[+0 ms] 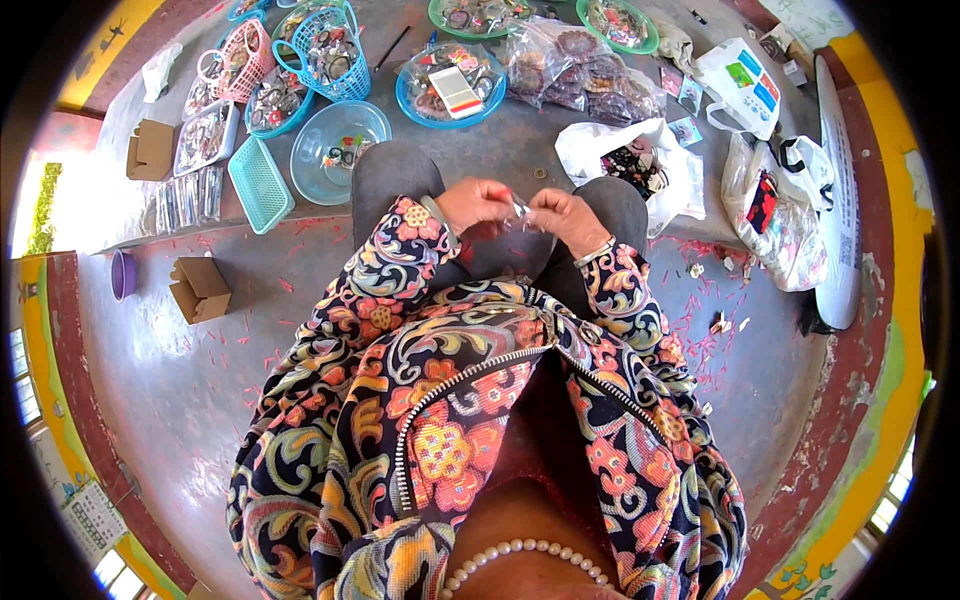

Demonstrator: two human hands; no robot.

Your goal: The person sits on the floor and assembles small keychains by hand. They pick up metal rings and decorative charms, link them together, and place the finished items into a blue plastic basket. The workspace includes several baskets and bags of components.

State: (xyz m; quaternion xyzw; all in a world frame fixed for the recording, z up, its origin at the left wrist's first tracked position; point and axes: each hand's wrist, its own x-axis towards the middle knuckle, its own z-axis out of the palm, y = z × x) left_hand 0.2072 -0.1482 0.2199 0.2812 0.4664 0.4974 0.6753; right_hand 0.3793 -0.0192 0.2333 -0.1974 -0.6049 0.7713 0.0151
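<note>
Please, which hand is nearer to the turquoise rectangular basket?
Left. The left hand is to the right of the basket; the right hand is farther right.

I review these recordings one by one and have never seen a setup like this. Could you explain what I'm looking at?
There is no robot here: a person works with two bare hands. The single picture comes from a wide fisheye camera worn on the head, looking down, so straight edges bend near the rim. Picture left is the person's own left.

The left hand and right hand meet near the knees, and their fingers pinch a small pale thing, too small to identify.

On the grey surface ahead stand a turquoise rectangular basket, a clear bluish basin, a blue handled basket full of small items, and, to the right, an open white bag. Red scraps litter the floor.
</note>
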